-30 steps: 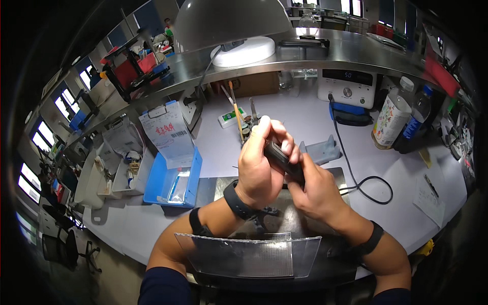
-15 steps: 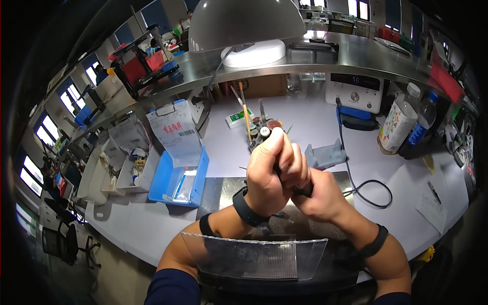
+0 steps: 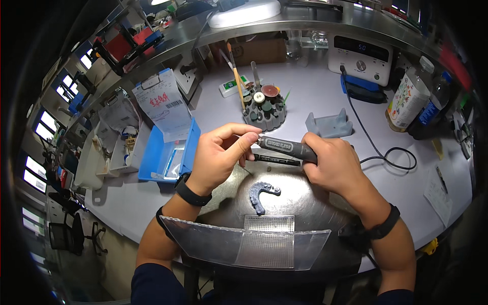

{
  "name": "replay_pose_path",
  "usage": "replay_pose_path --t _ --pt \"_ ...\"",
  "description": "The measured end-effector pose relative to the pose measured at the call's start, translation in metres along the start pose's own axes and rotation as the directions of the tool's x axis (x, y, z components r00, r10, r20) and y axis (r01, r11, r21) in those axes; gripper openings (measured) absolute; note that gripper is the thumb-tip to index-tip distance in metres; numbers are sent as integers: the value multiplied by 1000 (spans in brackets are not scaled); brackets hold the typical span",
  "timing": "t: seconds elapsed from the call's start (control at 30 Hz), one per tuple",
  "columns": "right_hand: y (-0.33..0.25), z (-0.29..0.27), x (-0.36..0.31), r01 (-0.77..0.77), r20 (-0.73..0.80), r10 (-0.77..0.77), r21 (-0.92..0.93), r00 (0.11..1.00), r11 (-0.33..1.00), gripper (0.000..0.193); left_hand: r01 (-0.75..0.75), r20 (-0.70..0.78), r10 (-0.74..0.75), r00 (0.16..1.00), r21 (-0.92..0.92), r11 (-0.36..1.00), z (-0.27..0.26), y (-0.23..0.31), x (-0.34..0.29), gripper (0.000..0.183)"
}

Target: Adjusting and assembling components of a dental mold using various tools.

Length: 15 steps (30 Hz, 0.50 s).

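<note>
My right hand (image 3: 333, 160) is wrapped round the rear of a dark grey rotary handpiece (image 3: 284, 147), which lies across in front of me with its nose to the left. My left hand (image 3: 223, 152) pinches that nose between thumb and forefinger; whether a bur sits there is hidden by the fingers. Just below the handpiece is a black marker pen (image 3: 278, 160). On the metal plate (image 3: 305, 203) under my hands rests a dark grey horseshoe-shaped dental model (image 3: 258, 196). A clear shield panel (image 3: 203, 243) stands between my forearms, over a perforated grille (image 3: 269, 223).
A grey holder (image 3: 264, 121) with burs, discs and brushes stands behind my hands, beside a grey-blue stand (image 3: 330, 124). At left is a blue bin (image 3: 190, 147) with papers. A white control unit (image 3: 360, 58), its cable (image 3: 373, 145) and bottles (image 3: 406, 107) are at right.
My hands, formerly clasped together round the handpiece, have come apart. The handpiece now lies crosswise in view, and the dental model and marker pen are uncovered. The view has tilted downward.
</note>
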State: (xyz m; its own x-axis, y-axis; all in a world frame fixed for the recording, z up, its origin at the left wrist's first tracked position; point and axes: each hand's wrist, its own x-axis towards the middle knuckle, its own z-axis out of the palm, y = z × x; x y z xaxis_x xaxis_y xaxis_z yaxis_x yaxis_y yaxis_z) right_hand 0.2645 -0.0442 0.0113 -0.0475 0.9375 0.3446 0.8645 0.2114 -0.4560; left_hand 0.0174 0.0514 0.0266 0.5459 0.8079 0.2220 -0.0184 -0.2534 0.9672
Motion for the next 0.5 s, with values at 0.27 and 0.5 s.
replay_pose_path --t 0.27,0.5 --pt "5 3 0 12 64 -6 -90 998 996 26 -1 39 -2 999 76 997 -3 -20 -4 18" --pt "16 -11 5 -70 9 71 -87 997 994 21 -59 -145 128 981 408 911 -16 -35 7 14"
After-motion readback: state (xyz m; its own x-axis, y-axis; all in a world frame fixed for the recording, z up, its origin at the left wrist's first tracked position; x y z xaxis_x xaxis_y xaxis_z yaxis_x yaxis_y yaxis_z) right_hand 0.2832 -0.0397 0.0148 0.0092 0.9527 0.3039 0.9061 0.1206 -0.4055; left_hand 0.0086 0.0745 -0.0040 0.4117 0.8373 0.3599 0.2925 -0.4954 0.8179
